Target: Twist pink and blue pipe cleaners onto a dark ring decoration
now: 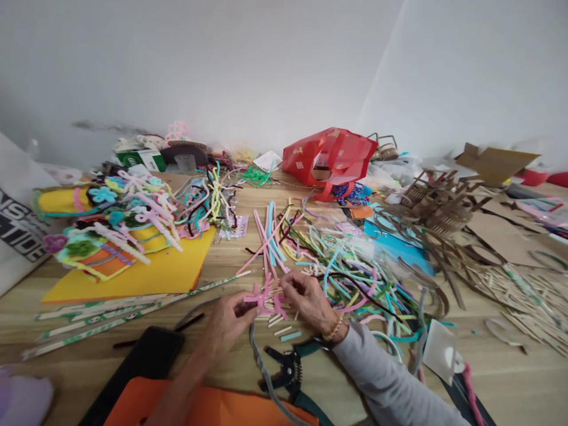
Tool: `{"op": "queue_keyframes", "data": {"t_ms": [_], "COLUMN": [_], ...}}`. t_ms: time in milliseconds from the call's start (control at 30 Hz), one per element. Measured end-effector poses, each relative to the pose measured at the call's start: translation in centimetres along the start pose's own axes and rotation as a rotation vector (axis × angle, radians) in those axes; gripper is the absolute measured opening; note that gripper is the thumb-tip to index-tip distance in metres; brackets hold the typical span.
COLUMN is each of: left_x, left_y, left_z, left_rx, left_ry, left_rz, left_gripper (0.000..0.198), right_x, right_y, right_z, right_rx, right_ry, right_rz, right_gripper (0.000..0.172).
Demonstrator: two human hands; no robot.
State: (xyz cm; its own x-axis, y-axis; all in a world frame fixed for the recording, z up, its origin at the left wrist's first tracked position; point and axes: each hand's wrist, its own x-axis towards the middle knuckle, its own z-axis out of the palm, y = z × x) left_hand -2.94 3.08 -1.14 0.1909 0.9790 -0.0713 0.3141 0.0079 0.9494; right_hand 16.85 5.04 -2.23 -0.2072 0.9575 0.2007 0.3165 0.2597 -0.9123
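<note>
My left hand and my right hand meet near the table's front, both pinched on a small pink pipe-cleaner flower. The right wrist wears a beaded bracelet and a grey sleeve. Short cut pipe-cleaner pieces lie just below the hands. Black pliers with teal handles rest on the wood close to me, with a grey wire curving past them.
Loose coloured pipe cleaners pile to the right. Finished flower crafts sit on yellow paper at left. A red bag stands at the back, cardboard strips at right, a black phone near me.
</note>
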Motion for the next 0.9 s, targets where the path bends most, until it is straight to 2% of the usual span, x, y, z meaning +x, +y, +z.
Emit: {"op": "queue_keyframes", "data": {"t_ms": [200,267,400,467,600,700,900], "left_x": [0.1,0.2,0.5,0.6,0.7,0.6,0.5], "left_y": [-0.4,-0.1,-0.1,-0.1,0.3,0.5,-0.2], "left_z": [-0.2,-0.4,-0.5,-0.5,-0.2,-0.1,-0.3], "left_rx": [-0.064,-0.117,-0.214,-0.263,-0.333,-0.306,-0.216], "left_ry": [0.027,0.072,0.247,0.276,0.239,0.206,0.104], "left_rz": [-0.039,-0.042,-0.089,-0.095,-0.082,-0.077,0.031], "left_gripper": [0.021,0.021,0.021,0.023,0.025,0.026,0.016], "right_x": [-0.1,-0.1,-0.2,-0.3,-0.5,-0.6,-0.5], "right_y": [-0.1,-0.3,-0.8,-1.0,-1.0,-0.9,-0.8], "right_z": [-0.1,0.0,0.1,0.1,0.2,0.2,0.3], "right_rx": [-0.07,-0.135,-0.263,-0.301,-0.336,-0.348,-0.359], "right_ry": [-0.006,0.008,-0.006,-0.032,-0.074,-0.083,-0.057], "right_rz": [-0.045,-0.076,-0.188,-0.239,-0.263,-0.269,-0.284], "right_gripper": [0.015,0.014,0.013,0.013,0.016,0.015,0.016]}}
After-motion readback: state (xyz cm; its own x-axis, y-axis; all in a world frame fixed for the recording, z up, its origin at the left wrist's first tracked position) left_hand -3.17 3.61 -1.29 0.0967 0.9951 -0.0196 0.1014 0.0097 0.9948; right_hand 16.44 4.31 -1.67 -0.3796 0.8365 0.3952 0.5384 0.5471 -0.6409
